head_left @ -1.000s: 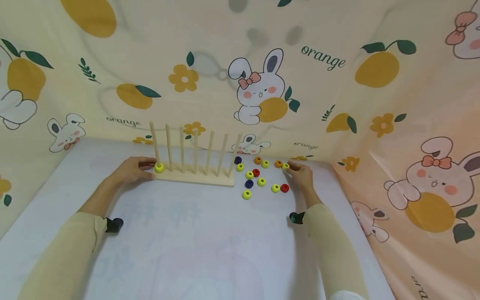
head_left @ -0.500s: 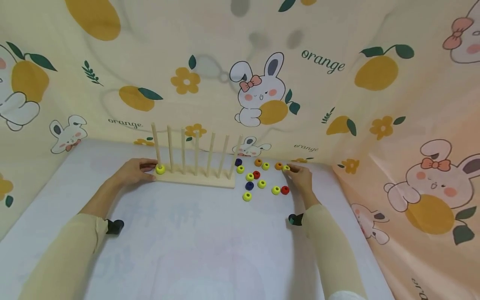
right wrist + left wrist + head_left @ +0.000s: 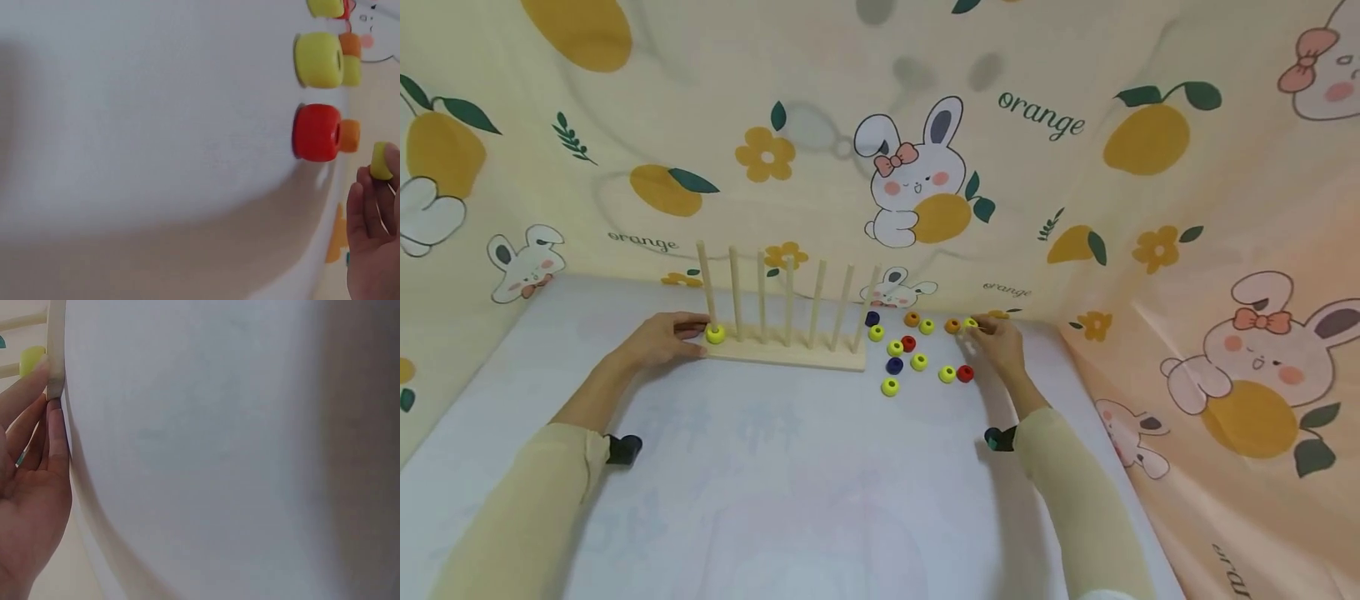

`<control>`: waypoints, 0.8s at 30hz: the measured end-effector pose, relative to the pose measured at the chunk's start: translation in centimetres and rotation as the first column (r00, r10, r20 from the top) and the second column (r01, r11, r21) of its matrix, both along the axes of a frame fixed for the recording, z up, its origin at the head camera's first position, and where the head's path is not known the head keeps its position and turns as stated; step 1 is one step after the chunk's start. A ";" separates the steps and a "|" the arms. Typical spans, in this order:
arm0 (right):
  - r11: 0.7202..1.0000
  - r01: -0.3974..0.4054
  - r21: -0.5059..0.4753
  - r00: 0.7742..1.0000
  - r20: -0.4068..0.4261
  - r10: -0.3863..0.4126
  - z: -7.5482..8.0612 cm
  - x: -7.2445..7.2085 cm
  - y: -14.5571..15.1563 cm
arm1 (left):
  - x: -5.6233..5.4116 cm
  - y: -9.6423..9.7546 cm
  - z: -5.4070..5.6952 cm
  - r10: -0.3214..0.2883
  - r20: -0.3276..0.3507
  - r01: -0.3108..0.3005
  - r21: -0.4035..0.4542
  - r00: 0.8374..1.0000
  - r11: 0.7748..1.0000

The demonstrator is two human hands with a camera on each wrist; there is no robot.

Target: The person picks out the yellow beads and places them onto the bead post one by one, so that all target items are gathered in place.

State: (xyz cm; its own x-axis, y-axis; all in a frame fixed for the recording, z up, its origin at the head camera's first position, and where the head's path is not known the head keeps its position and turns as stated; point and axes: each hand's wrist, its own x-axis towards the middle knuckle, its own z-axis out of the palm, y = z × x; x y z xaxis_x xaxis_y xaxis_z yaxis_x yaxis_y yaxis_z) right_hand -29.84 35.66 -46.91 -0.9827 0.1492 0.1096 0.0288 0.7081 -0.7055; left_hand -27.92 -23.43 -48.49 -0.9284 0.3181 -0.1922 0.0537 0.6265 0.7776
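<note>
A pale wooden peg rack (image 3: 782, 357) with a row of upright pegs stands toward the back of the table. One yellow bead (image 3: 715, 334) sits at the foot of its leftmost peg. My left hand (image 3: 662, 342) grips the rack's left end, thumb over the base edge in the left wrist view. At the right, my right hand (image 3: 1003, 346) pinches another yellow bead (image 3: 379, 161) between thumb and fingers. That bead is just above the table, beside an orange bead (image 3: 952, 326). Nearer to me lies a red bead (image 3: 317, 132).
Between rack and right hand lie several loose beads, among them a dark blue bead (image 3: 895, 365), a yellow bead (image 3: 890, 387) and an orange bead (image 3: 912, 319). A printed cloth wall (image 3: 820, 192) rises right behind the white table (image 3: 805, 483).
My right hand has raised the pinched yellow bead slightly from beside the orange one. My left hand keeps its hold on the rack. The head view has shifted a little.
</note>
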 end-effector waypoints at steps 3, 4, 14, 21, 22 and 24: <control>1.000 -0.007 -0.024 0.999 -0.033 0.007 0.7 0.2 -0.5 | 0.0 -0.2 0.0 0.001 -0.002 -0.001 0.004 1.000 1.000; 0.999 -0.007 -0.035 0.999 -0.039 0.005 0.9 0.3 -0.6 | 0.0 -0.2 -0.1 0.000 -0.004 0.000 0.008 1.000 1.000; 0.990 -0.057 -0.127 0.992 -0.122 0.041 3.5 0.8 -1.4 | -0.2 -0.1 0.1 -0.010 -0.008 0.011 0.021 1.000 1.000; 0.984 -0.109 -0.144 0.989 -0.111 0.093 5.8 1.1 -2.8 | -0.3 -0.3 0.0 -0.010 -0.009 0.010 0.019 1.000 1.000; 0.984 -0.115 -0.136 0.989 -0.103 0.102 6.1 1.2 -3.0 | -0.3 -0.3 0.0 -0.008 -0.005 0.008 0.015 1.000 1.000; 0.980 -0.135 -0.143 0.988 -0.089 0.123 6.6 1.4 -3.5 | -0.3 -0.3 -0.1 -0.010 0.002 0.010 0.010 1.000 1.000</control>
